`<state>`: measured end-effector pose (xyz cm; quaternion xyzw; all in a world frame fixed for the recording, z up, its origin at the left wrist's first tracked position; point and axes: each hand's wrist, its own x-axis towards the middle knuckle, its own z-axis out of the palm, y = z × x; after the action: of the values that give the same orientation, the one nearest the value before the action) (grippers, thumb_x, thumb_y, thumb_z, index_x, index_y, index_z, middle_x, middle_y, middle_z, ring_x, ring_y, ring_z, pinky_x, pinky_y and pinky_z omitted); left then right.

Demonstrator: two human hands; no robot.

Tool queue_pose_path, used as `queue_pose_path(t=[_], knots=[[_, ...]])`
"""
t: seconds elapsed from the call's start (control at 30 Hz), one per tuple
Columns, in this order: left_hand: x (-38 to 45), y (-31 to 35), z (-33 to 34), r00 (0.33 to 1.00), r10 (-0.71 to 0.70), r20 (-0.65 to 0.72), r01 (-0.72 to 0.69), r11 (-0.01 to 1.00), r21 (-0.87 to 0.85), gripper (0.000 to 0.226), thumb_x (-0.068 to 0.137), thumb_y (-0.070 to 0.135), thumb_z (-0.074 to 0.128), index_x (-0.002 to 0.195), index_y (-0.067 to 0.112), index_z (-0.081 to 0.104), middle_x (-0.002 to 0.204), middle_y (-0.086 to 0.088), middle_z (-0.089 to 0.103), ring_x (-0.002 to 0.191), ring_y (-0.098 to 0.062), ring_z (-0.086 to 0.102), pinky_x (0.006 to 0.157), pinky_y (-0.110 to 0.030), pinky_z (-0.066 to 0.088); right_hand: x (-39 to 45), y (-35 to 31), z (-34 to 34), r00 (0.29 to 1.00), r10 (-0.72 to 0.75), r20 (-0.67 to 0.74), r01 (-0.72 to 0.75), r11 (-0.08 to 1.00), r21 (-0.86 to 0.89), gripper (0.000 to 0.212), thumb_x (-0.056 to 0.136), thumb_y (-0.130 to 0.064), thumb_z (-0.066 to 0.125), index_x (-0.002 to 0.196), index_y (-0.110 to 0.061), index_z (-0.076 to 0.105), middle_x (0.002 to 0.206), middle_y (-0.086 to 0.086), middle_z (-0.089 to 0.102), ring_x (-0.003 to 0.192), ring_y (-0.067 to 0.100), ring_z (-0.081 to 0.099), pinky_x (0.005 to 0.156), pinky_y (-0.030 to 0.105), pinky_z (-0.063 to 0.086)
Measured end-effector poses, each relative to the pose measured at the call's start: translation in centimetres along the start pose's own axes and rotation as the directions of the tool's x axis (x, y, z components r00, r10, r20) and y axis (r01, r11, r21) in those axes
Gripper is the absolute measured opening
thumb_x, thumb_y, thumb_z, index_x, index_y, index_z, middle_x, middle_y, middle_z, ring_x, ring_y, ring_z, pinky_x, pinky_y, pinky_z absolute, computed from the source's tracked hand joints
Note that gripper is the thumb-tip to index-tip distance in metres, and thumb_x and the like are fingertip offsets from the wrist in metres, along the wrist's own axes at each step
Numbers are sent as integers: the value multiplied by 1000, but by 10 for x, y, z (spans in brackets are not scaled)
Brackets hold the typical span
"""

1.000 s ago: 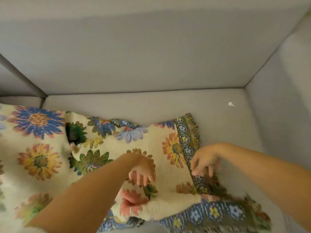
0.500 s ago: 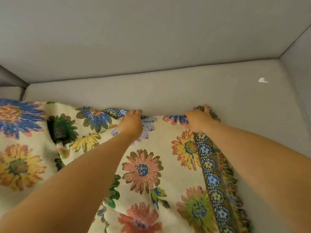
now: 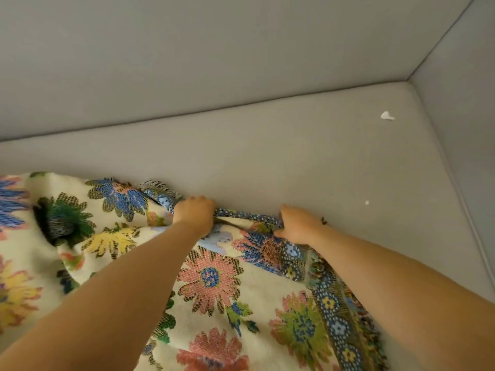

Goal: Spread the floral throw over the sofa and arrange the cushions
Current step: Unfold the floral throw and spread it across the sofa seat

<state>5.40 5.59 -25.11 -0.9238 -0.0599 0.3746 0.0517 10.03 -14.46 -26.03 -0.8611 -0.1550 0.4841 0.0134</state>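
Since half a second ago, both hands have carried the throw's far edge further up the seat toward the backrest, and the cloth between them has bunched into a ridge. The left hand (image 3: 195, 214) is closed in a fist around the blue patterned border of the throw (image 3: 211, 287). The right hand (image 3: 300, 223) pinches the same border near its fringed corner, fingers curled over the cloth and thumb beneath.

The throw, cream with large woven flowers, lies on the left and near part of the sofa (image 3: 308, 156) seat, rumpled, with a deep fold at the left. The job looks only partly done: the far strip of the seat, the right end, and the backrest are still bare grey fabric, and no cushions are in view, so arranging them seems still to come.

The seat is smooth grey upholstery, meeting a tall backrest and a side panel on the right. A small white scrap (image 3: 387, 115) and a white speck (image 3: 367, 202) lie on the bare right part.
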Motion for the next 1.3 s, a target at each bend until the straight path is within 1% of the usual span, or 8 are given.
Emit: queue_pose_path(t=[0.1,0.17,0.33,0.47,0.67,0.97,1.13,1.3], knots=[[-15,-7,-34,999,8,-37,-9,999,-30,25,93,18,47,116,12,56,112,-10,62,104,-32,61,82,-37,49,-11,-9,-18,999,-1,39,3,998,-68,36,90,-24,58,117,-1,58,117,18,63,104,31,61,88,39,50],[-21,-21,-78,990,-36,-137,23,996,-91,25,90,20,52,113,10,55,112,-12,62,104,-34,61,80,-38,47,-18,-16,-57,986,40,-163,-31,998,55,30,90,-16,55,118,-5,58,120,16,62,107,33,60,88,38,51],[-12,-64,-184,812,-344,-472,-17,794,-607,44,88,18,58,128,7,46,138,-22,39,111,-47,54,87,-48,46,-34,-39,-181,625,41,-780,242,939,244,45,87,-2,53,130,-13,46,136,15,39,112,37,55,88,38,45],[-12,-60,-169,868,-313,-387,-4,773,-634,88,88,12,61,151,28,1,159,-5,-18,133,-42,39,90,-47,50,-33,-32,-183,762,51,-646,222,915,335,62,89,-4,55,144,-18,29,149,12,22,127,31,45,100,33,39],[-18,-3,-75,992,-89,-93,25,842,-539,78,88,21,60,150,21,14,160,-4,1,145,-33,19,114,-54,29,-35,27,-85,944,141,-298,-22,928,371,67,92,-12,54,149,-18,20,158,11,12,142,32,26,116,41,25],[22,105,-7,993,45,111,2,921,-389,97,73,57,66,150,26,17,160,1,0,147,-36,-7,113,-65,16,7,84,-39,961,52,-270,25,961,276,61,95,-20,51,148,-18,21,156,7,20,137,32,34,113,41,33],[23,133,2,997,-79,-24,69,951,-300,62,85,10,64,140,10,35,148,-10,29,137,-31,29,101,-51,45,-8,106,-1,928,-96,-360,200,943,264,47,95,-9,46,141,-15,37,148,6,36,133,26,39,109,39,39],[18,129,-4,999,-6,-49,5,1000,-17,45,86,4,54,130,13,51,143,-7,40,140,-27,27,118,-51,15,-27,162,5,807,154,-570,112,908,404,34,93,-1,44,125,-7,56,127,11,55,113,27,55,92,33,44]])
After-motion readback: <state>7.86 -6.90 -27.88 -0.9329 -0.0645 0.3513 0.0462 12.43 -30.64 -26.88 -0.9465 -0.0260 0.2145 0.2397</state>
